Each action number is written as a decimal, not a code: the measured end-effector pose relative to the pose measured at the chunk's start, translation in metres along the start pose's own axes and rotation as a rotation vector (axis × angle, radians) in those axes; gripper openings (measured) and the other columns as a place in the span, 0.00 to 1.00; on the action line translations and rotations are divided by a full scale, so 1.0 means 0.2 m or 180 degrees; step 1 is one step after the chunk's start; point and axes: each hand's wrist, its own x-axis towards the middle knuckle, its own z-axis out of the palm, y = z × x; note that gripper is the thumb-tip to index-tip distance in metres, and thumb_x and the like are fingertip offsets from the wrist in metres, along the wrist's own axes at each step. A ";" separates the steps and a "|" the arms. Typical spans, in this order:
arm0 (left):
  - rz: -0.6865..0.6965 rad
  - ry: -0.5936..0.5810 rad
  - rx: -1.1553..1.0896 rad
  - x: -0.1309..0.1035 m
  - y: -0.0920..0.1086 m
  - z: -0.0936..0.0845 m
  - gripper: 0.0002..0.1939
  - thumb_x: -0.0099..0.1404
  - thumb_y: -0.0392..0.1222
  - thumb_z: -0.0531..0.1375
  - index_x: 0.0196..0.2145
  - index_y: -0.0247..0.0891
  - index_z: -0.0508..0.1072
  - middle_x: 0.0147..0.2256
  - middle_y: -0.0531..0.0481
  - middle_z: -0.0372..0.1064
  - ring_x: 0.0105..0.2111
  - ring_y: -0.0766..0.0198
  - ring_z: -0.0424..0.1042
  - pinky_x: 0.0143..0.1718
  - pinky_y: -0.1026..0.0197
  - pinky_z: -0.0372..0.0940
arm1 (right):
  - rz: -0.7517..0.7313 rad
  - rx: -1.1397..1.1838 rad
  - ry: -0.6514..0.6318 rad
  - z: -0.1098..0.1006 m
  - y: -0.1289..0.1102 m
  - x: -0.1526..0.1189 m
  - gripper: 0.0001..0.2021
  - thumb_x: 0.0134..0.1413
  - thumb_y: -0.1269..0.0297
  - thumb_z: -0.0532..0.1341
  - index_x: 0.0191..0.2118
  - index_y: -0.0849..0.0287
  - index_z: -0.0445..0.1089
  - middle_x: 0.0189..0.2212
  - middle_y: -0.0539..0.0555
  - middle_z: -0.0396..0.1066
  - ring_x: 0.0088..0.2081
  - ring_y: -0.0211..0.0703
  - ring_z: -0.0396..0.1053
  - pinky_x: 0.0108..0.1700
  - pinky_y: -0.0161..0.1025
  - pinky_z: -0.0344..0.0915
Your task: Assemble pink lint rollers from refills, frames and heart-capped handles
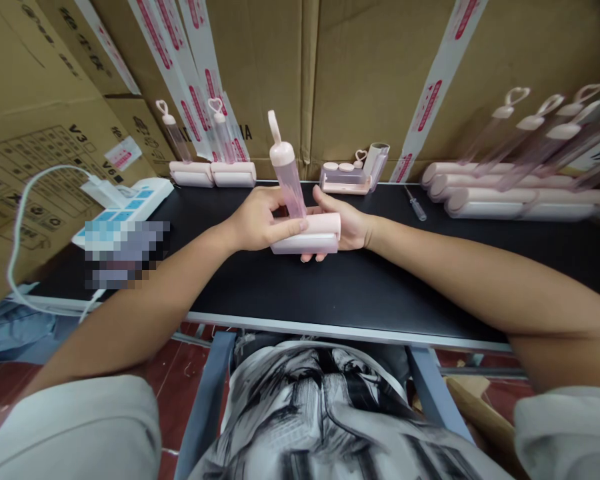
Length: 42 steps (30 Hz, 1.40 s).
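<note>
Near the middle of the black table, both my hands are wrapped round one pink-and-white device with a rounded body [323, 227]. A clear pink tube [291, 183] with a pale cap and loop stands up from its left part, leaning slightly left. My left hand [260, 219] grips the device's left end, the thumb lying across the front at the tube's base. My right hand [347, 220] holds the right end from behind, with fingertips showing underneath and the thumb pointing up.
Similar devices [213, 175] stand at the back left, more [525, 203] at the right. An open case [345, 180] and a screwdriver [416, 205] lie near the cardboard boxes [360, 73]. A power strip [125, 212] with a white cable is at the left.
</note>
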 end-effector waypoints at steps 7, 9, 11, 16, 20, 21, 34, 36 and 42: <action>-0.0274 -0.0416 -0.0100 0.01 0.02 -0.02 0.25 0.67 0.64 0.69 0.39 0.36 0.82 0.40 0.44 0.82 0.41 0.54 0.80 0.45 0.57 0.71 | -0.0268 0.0074 -0.0119 -0.01 0.02 0.00 0.45 0.70 0.25 0.34 0.63 0.62 0.62 0.44 0.68 0.84 0.37 0.59 0.87 0.30 0.48 0.84; -0.0485 -0.0543 -0.0028 0.02 0.03 -0.04 0.26 0.68 0.64 0.67 0.41 0.36 0.82 0.42 0.44 0.83 0.43 0.54 0.80 0.46 0.58 0.71 | -0.0330 0.0110 -0.0107 -0.01 0.02 0.00 0.45 0.70 0.26 0.34 0.64 0.62 0.61 0.45 0.68 0.84 0.38 0.60 0.87 0.32 0.49 0.85; -0.0667 -0.0624 0.0149 0.02 0.03 -0.07 0.27 0.70 0.65 0.65 0.43 0.35 0.83 0.42 0.45 0.83 0.43 0.54 0.80 0.47 0.58 0.71 | -0.0390 0.0160 -0.0042 -0.02 0.02 0.01 0.44 0.72 0.27 0.33 0.65 0.61 0.61 0.45 0.67 0.84 0.39 0.59 0.87 0.34 0.50 0.85; -0.0828 -0.0923 0.0647 0.02 0.05 -0.13 0.36 0.59 0.64 0.72 0.56 0.36 0.81 0.51 0.44 0.82 0.48 0.49 0.79 0.53 0.55 0.71 | -0.0417 0.0274 0.0094 -0.03 0.02 0.03 0.44 0.73 0.29 0.32 0.64 0.62 0.64 0.41 0.65 0.84 0.37 0.57 0.87 0.35 0.49 0.85; -0.0980 -0.1231 0.0636 0.02 0.08 -0.16 0.36 0.61 0.58 0.72 0.63 0.39 0.78 0.55 0.47 0.81 0.49 0.50 0.79 0.55 0.56 0.70 | -0.0473 0.0237 0.0241 -0.02 0.03 0.04 0.43 0.71 0.26 0.37 0.64 0.60 0.63 0.42 0.65 0.84 0.37 0.58 0.86 0.36 0.52 0.85; -0.1032 -0.1260 0.0746 0.03 0.08 -0.18 0.35 0.61 0.57 0.71 0.62 0.39 0.79 0.54 0.47 0.81 0.49 0.51 0.79 0.55 0.56 0.70 | -0.0531 0.0250 0.0328 -0.01 0.03 0.04 0.42 0.71 0.25 0.38 0.64 0.59 0.62 0.44 0.65 0.84 0.39 0.58 0.86 0.38 0.53 0.85; -0.2197 -0.1821 0.2542 0.01 -0.33 -0.86 0.32 0.63 0.42 0.67 0.64 0.36 0.75 0.50 0.54 0.82 0.42 0.65 0.73 0.43 0.69 0.61 | -0.0516 0.0134 0.0610 0.01 0.05 0.07 0.30 0.73 0.33 0.53 0.61 0.56 0.61 0.45 0.63 0.81 0.42 0.54 0.85 0.45 0.54 0.84; -0.2414 -0.1815 0.2591 -0.04 -0.42 -0.93 0.34 0.64 0.41 0.67 0.67 0.36 0.73 0.52 0.55 0.82 0.44 0.66 0.72 0.46 0.71 0.62 | -0.0497 0.0130 0.0579 0.01 0.04 0.07 0.29 0.75 0.34 0.53 0.60 0.56 0.62 0.43 0.62 0.82 0.41 0.53 0.86 0.45 0.53 0.84; -0.2664 -0.1502 0.2819 -0.16 -0.66 -1.04 0.32 0.63 0.38 0.72 0.65 0.33 0.76 0.52 0.54 0.81 0.44 0.68 0.70 0.47 0.72 0.60 | -0.0473 0.0135 0.0468 0.00 0.05 0.07 0.27 0.78 0.36 0.48 0.58 0.55 0.64 0.42 0.60 0.83 0.39 0.51 0.86 0.43 0.50 0.84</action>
